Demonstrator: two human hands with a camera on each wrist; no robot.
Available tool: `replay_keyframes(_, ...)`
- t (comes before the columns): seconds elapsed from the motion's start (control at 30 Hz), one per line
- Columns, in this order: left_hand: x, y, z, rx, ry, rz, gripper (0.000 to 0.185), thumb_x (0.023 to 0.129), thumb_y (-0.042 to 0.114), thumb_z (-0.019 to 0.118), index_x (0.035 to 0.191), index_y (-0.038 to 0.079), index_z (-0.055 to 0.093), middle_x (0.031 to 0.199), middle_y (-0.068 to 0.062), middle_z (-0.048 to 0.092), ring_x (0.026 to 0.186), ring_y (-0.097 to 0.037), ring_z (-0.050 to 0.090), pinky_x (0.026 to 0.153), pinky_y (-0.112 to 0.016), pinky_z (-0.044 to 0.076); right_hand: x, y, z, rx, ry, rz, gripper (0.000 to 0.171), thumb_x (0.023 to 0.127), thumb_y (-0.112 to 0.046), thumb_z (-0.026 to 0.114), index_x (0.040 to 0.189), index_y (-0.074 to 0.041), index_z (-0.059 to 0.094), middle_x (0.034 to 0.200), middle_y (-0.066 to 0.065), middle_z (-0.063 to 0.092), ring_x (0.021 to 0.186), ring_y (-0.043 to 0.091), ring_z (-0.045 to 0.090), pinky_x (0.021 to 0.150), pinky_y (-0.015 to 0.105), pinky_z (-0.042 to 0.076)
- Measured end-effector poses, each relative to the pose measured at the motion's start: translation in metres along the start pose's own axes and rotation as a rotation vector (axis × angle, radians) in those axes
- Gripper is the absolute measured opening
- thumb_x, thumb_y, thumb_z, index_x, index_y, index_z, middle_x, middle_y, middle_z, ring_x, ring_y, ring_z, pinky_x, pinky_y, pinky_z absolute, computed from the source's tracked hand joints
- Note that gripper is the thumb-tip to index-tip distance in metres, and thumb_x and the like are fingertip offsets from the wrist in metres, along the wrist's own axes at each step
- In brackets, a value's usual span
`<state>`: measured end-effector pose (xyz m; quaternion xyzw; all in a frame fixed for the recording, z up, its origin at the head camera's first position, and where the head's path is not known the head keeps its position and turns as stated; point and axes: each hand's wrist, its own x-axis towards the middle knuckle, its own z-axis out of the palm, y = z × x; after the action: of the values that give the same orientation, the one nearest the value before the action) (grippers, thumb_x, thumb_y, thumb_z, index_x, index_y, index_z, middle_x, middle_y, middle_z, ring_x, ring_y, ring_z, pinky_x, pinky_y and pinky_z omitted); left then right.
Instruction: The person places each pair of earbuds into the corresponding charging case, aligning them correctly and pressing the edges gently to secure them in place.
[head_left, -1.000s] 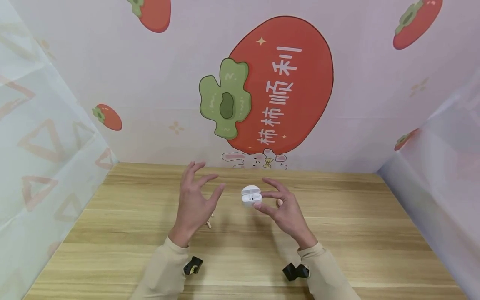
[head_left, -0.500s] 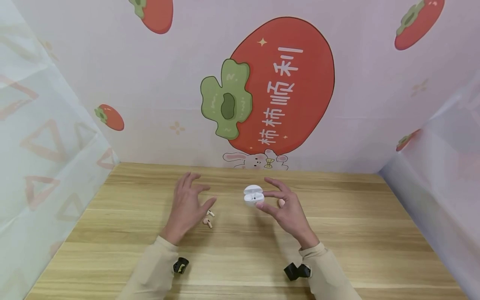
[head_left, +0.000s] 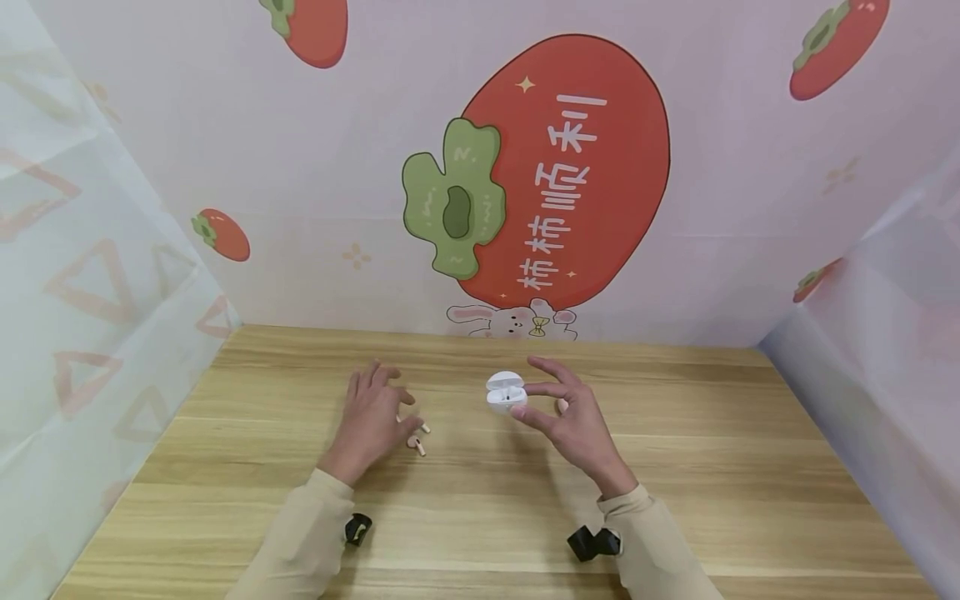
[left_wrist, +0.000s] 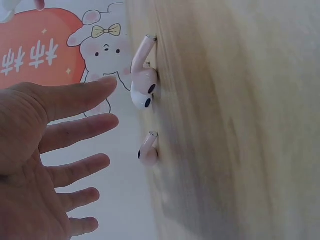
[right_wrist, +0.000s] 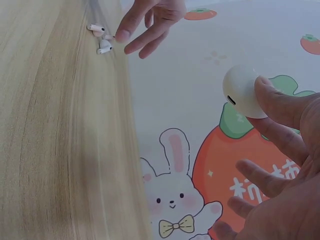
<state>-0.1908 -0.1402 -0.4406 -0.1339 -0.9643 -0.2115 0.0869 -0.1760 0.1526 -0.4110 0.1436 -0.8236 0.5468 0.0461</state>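
Note:
My right hand [head_left: 581, 429] pinches a white earbud case [head_left: 506, 398] between thumb and finger, its lid raised, above the table. A small dark spot shows inside, too small to make out. The case's rounded underside with a dark port faces the right wrist view. My left hand [head_left: 367, 425] hovers low over the table with fingers relaxed and nothing in them. Beside its thumb lie a pink earbud [left_wrist: 144, 77] and a white earbud [left_wrist: 142, 100], close together. Another pink earbud [left_wrist: 149, 152] lies apart, beyond the fingertips and hidden by the hand in the head view.
A small pink rounded object [head_left: 562, 406] lies on the wooden table [head_left: 480, 525], partly hidden behind my right hand. A printed back wall [head_left: 315, 275] rises from the table's far edge, with side walls left and right.
My left hand has moved left, then down toward the table near the earbuds, its fingers bending a little. The earbuds have come into view beside it. The right hand keeps holding the case, nearly still.

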Motion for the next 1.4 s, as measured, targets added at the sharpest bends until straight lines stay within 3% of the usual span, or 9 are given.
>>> replay_keyframes(0.6, 0.005, -0.001, 0.009, 0.075, -0.058, 0.005, 0.016, 0.074, 0.021, 0.089, 0.079, 0.011, 0.078, 0.129, -0.02, 0.061, 0.142, -0.051, 0.032, 0.116, -0.07, 0.014, 0.0, -0.001, 0.001, -0.015, -0.006, 0.005, 0.024, 0.081, -0.011, 0.087, 0.104, -0.006, 0.08, 0.147, 0.006, 0.052, 0.144, 0.03, 0.034, 0.101, 0.08, 0.027)
replay_keyframes(1.07, 0.005, 0.0, 0.01, 0.044, -0.043, 0.003, 0.008, 0.076, 0.011, 0.086, 0.076, 0.009, 0.078, 0.128, -0.02, 0.062, 0.139, -0.052, 0.035, 0.115, -0.071, 0.014, -0.001, -0.001, 0.001, -0.014, -0.007, 0.01, 0.025, 0.082, -0.011, 0.086, 0.105, -0.006, 0.08, 0.148, 0.005, 0.052, 0.144, 0.031, 0.034, 0.1, 0.081, 0.026)
replay_keyframes(1.4, 0.005, 0.006, 0.004, 0.024, 0.011, 0.025, 0.008, 0.078, 0.012, 0.085, 0.081, 0.008, 0.078, 0.132, -0.019, 0.061, 0.139, -0.051, 0.035, 0.116, -0.068, 0.016, -0.002, -0.002, 0.002, -0.004, -0.011, 0.002, 0.023, 0.082, -0.012, 0.086, 0.104, -0.007, 0.08, 0.146, 0.004, 0.053, 0.144, 0.03, 0.035, 0.101, 0.081, 0.025)
